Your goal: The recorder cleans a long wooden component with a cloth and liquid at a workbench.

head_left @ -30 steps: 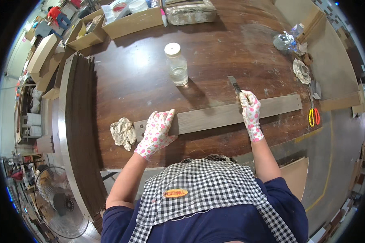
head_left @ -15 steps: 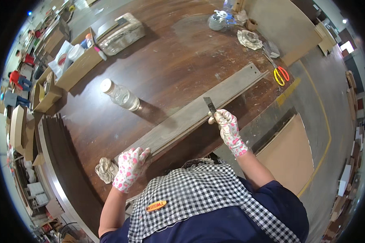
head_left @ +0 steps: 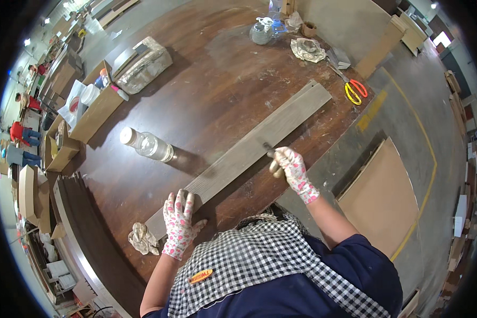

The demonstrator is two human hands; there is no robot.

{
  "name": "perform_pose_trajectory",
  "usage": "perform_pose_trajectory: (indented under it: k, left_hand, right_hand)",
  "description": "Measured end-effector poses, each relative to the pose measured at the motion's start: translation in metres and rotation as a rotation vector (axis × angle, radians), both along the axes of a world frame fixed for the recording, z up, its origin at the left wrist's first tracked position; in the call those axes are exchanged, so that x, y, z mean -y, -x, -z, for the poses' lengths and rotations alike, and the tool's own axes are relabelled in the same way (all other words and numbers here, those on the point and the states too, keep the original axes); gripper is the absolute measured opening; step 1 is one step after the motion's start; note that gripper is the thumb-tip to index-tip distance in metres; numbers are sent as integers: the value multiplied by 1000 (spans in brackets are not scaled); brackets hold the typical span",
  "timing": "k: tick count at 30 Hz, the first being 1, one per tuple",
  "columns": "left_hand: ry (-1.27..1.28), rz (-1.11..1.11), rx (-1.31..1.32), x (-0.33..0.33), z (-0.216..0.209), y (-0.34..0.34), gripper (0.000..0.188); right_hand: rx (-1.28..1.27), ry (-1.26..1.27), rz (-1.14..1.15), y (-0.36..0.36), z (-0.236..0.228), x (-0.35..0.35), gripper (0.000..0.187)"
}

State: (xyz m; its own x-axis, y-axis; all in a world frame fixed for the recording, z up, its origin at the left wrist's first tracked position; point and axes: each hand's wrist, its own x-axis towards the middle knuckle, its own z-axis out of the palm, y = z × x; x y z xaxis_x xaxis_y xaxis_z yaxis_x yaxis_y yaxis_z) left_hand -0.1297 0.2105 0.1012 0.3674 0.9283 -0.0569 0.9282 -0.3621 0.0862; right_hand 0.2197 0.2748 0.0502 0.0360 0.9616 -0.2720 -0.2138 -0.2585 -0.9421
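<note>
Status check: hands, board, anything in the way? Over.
Left hand spread on board near its left end. Right hand gripping dark tool at board's near edge. Rag close by left end, bottle apart; neither seems in the way.

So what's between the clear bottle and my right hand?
In the head view, brown tabletop, the grey board and your dark tool lie between the bottle and your right hand.

Your left hand (head_left: 179, 220) covers part of the wooden board (head_left: 254, 143) near its lower end. Over the board's middle, your right hand (head_left: 287, 165) hides most of a dark tool (head_left: 267, 145), its tip too small to make out. Left of the board, a stack of strips (head_left: 98, 233) runs off the bottom edge; far beyond, people (head_left: 24, 133) are too small to read.
</note>
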Motion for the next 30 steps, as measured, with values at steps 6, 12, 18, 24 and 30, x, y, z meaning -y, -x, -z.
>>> perform_pose_trajectory:
  k: [6,12,18,24,30]
  left_hand:
    - [-28,-115,121,-22,25,-5,90]
    - [-72,-103,186,-21,24,-7,92]
    - [-29,-129,186,-18,21,-7,94]
    - [-14,-127,176,-19,26,-8,95]
    - [-20,-158,154,-15,27,-3,94]
  right_hand:
    - [422,-123,391,-98,7,-59,39]
    - [833,-126,486,-179,33,-125,33]
    - [946,-47,134,-136,31,-99,33]
    - [1131,-304,315,-181,26,-124,31]
    - [473,-220,138,-114,40,-88,30]
